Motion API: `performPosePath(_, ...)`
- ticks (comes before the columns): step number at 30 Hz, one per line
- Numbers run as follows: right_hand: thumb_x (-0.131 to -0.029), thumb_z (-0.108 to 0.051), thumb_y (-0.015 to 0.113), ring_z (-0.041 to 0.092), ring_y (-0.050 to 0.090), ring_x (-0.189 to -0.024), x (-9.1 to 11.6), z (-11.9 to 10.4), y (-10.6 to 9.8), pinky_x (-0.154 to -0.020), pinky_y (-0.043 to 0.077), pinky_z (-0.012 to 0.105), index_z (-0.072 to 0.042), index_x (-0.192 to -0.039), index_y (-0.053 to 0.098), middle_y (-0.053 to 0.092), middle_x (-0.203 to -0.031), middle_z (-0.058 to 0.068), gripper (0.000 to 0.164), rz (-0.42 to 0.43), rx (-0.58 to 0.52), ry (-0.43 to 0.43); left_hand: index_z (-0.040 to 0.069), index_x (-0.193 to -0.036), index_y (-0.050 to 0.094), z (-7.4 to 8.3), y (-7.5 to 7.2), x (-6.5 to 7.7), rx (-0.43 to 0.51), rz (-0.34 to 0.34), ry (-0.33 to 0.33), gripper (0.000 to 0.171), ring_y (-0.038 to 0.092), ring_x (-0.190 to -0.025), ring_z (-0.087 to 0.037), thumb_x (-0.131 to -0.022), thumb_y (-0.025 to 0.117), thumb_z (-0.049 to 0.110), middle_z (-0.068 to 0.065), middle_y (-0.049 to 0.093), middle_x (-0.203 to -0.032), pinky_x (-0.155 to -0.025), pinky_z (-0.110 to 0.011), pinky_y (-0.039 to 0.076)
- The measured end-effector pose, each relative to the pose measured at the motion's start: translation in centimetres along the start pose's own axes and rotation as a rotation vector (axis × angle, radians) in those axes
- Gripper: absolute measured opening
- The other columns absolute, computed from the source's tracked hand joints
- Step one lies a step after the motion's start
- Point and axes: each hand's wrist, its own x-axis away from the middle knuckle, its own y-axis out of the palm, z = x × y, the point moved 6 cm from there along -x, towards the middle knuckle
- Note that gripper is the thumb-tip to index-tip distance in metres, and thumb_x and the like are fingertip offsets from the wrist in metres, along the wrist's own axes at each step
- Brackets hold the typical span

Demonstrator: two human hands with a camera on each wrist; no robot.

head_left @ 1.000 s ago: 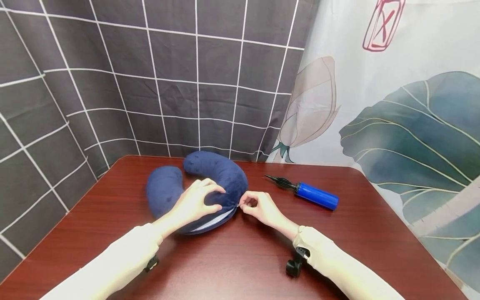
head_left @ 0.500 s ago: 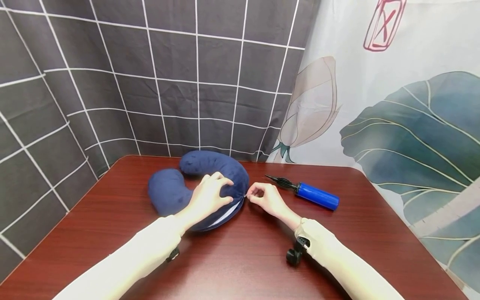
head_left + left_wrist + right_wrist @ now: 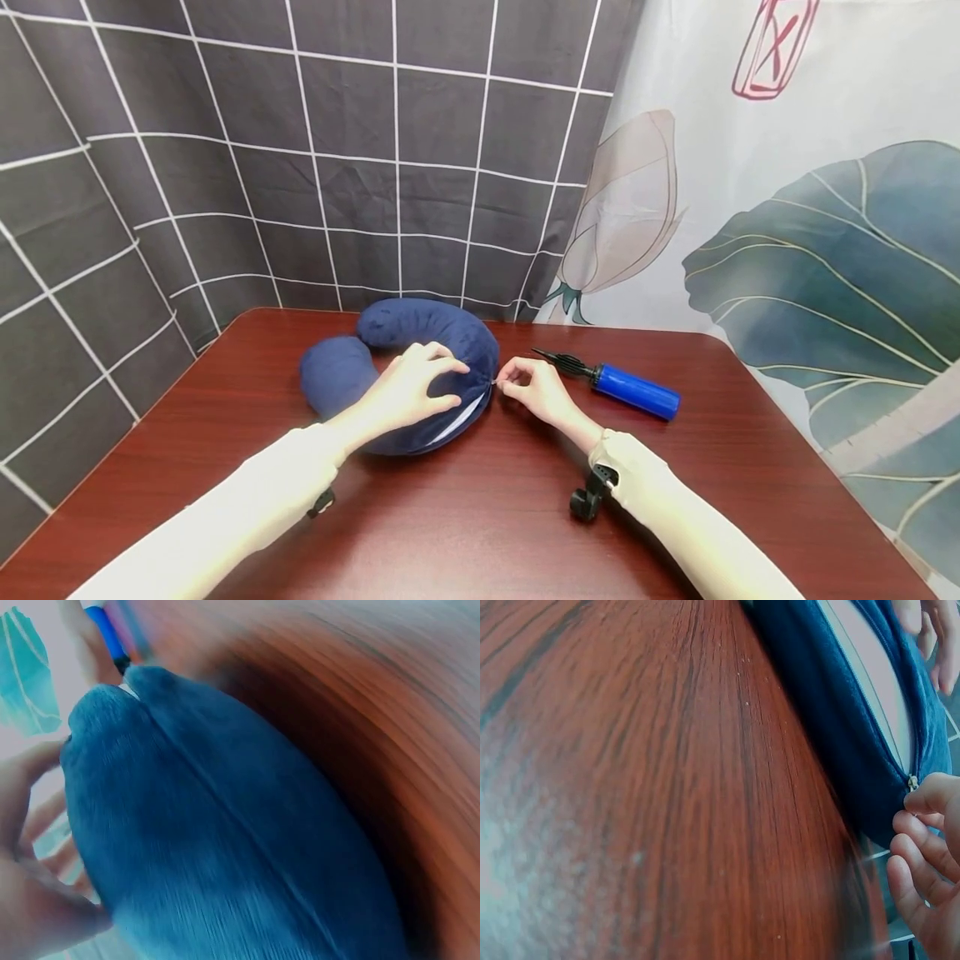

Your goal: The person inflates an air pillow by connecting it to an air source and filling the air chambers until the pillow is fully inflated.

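Note:
A navy plush U-shaped neck pillow (image 3: pixel 427 325) lies on the table in the head view. Along its near curved side a zipper gapes, showing a white lining (image 3: pixel 877 675) in the right wrist view. My left hand (image 3: pixel 408 385) rests over the pillow's top, thumb and fingers spread apart; part of it shows beside the blue plush (image 3: pixel 187 825) in the left wrist view. At the slit's right end my right hand (image 3: pixel 536 387) pinches the small metal zipper pull (image 3: pixel 913 782) between thumb and forefinger, its other fingers loosely bent.
A blue hand pump (image 3: pixel 633 392) with a black nozzle lies right of the pillow on the reddish-brown wooden table (image 3: pixel 465 533). Behind stand a dark grid-patterned curtain (image 3: pixel 337 167) and a floral white curtain (image 3: pixel 697 67).
Both hands and the pillow's near side have shifted slightly away and to the right. The right hand keeps its pinch at the zipper's end; the white slit looks narrower in the head view.

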Motion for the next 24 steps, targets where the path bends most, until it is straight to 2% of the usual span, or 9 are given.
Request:
performPosePath(4, -0.084, -0.008, 0.071, 0.009, 0.061, -0.071, 0.0, -0.1, 0.1, -0.069, 0.051, 0.022, -0.005, -0.087, 0.071, 0.071, -0.08, 0.004, 0.004, -0.008, 0.004, -0.01, 0.028, -0.116, 0.071, -0.3, -1.1, 1.6, -0.049, -0.033, 0.092, 0.038, 0.056, -0.109, -0.023, -0.079, 0.079, 0.034, -0.001, 0.061, -0.118, -0.085, -0.044, 0.046)
performPosePath(9, -0.084, -0.009, 0.072, 0.009, 0.061, -0.07, 0.2, -0.1, 0.0, -0.067, 0.05, 0.021, -0.005, -0.087, 0.07, 0.07, -0.08, 0.004, 0.005, 0.001, -0.001, -0.016, 0.031, -0.124, 0.068, -0.7, -1.4, 2.7, -0.06, -0.1, 0.164, 0.046, 0.057, -0.113, -0.022, -0.078, 0.078, 0.034, -0.002, 0.06, -0.124, -0.089, -0.042, 0.051)
performPosePath(15, -0.084, -0.006, 0.07, 0.009, 0.06, -0.071, 0.6, 0.1, 0.3, -0.066, 0.049, 0.019, -0.006, -0.088, 0.07, 0.07, -0.08, 0.004, 0.004, -0.017, 0.0, -0.005, 0.034, -0.126, 0.066, -1.3, -0.8, 2.9, -0.029, -0.138, 0.147, 0.05, 0.055, -0.114, -0.02, -0.078, 0.079, 0.036, 0.001, 0.059, -0.125, -0.09, -0.038, 0.052)
performPosePath(24, -0.083, -0.005, 0.07, 0.008, 0.059, -0.071, 1.5, -1.1, 0.8, -0.067, 0.048, 0.019, -0.012, -0.085, 0.07, 0.069, -0.077, 0.002, 0.007, -0.03, 0.006, -0.031, 0.035, -0.124, 0.068, -1.7, -0.6, 2.8, -0.014, -0.138, 0.113, 0.051, 0.055, -0.113, -0.019, -0.075, 0.083, 0.037, 0.002, 0.06, -0.124, -0.089, -0.036, 0.052)
